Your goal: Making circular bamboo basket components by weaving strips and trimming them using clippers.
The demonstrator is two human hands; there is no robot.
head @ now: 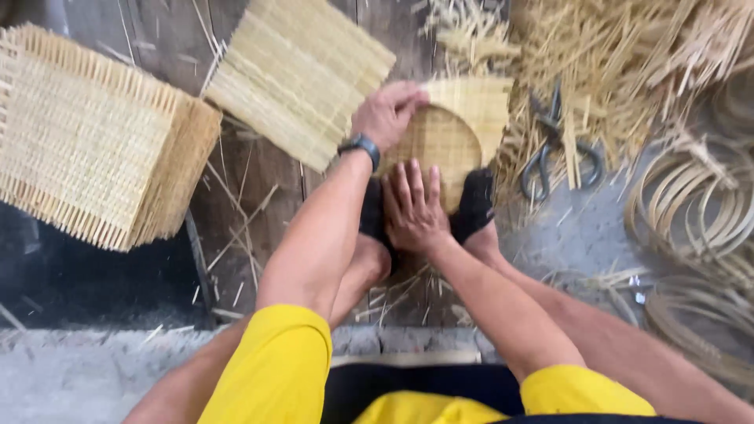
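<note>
Two bare hands work on a small woven bamboo mat [452, 126] that lies on the plank floor [267, 180] between the person's feet in black socks [473, 206]. A round hoop outline shows on the mat, with the square corners of the weave sticking out past it at the top and right. The left hand [387, 111], with a dark wristwatch [360, 146] on its wrist, curls its fingers over the mat's upper left edge and grips it. The right hand [414, 206] lies flat with fingers spread wide, pressing down on the near edge of the mat and holding nothing.

Just beside the left hand, up and to the left, lies a larger flat woven panel [294, 74]. Farther left stands a thick stack of woven panels [94, 141] with fringed edges. To the right of the mat, a pair of metal shears [559, 149] rests on a heap of loose bamboo splints [620, 63]. Coils of bamboo strip hoops [695, 212] lie at the far right. Yellow sleeves [275, 369] frame the bottom of the view.
</note>
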